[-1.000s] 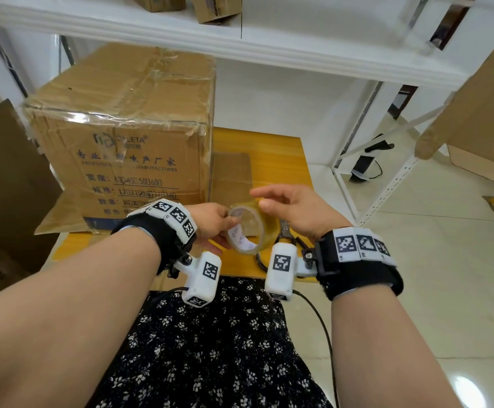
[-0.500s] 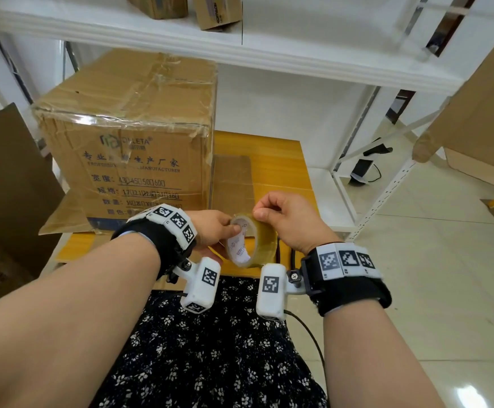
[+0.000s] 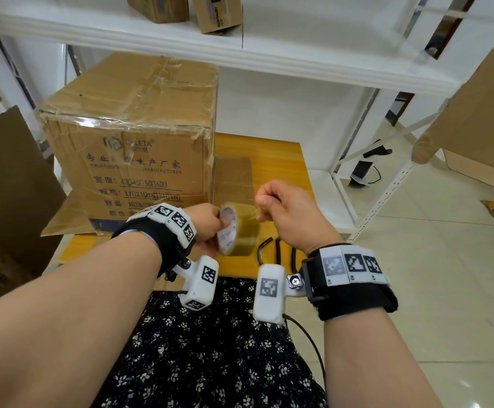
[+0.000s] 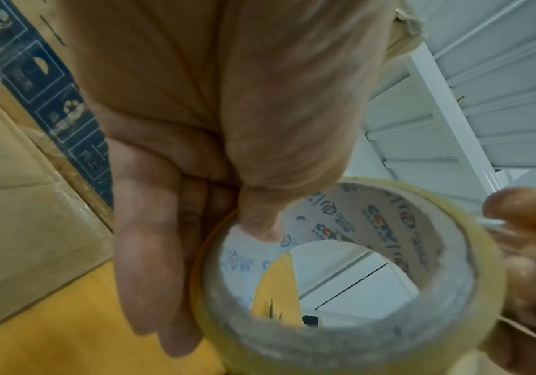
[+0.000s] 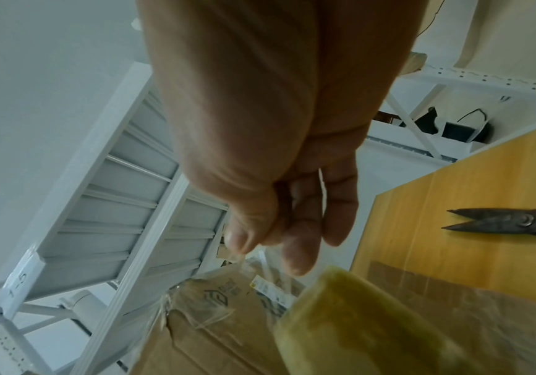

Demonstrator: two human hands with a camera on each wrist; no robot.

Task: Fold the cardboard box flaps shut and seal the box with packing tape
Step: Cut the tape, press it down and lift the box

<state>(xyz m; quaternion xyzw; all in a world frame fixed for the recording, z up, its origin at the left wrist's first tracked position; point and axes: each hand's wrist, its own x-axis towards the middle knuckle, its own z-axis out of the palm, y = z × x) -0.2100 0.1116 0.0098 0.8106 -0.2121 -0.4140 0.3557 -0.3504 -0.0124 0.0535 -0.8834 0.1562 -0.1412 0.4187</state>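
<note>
Above the tabletop's near edge: tape roll held between both hands.
Left hand grips the roll, thumb inside its core; right hand pinches the peeled tape end. Box stands closed at the tabletop's far left; scissors lie near the right edge.

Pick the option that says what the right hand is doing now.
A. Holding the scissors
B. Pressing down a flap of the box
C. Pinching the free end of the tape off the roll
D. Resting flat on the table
C: the right hand pinches the clear tape end between thumb and fingers beside the tape roll, which the left hand holds; the scissors lie untouched on the table.
</note>
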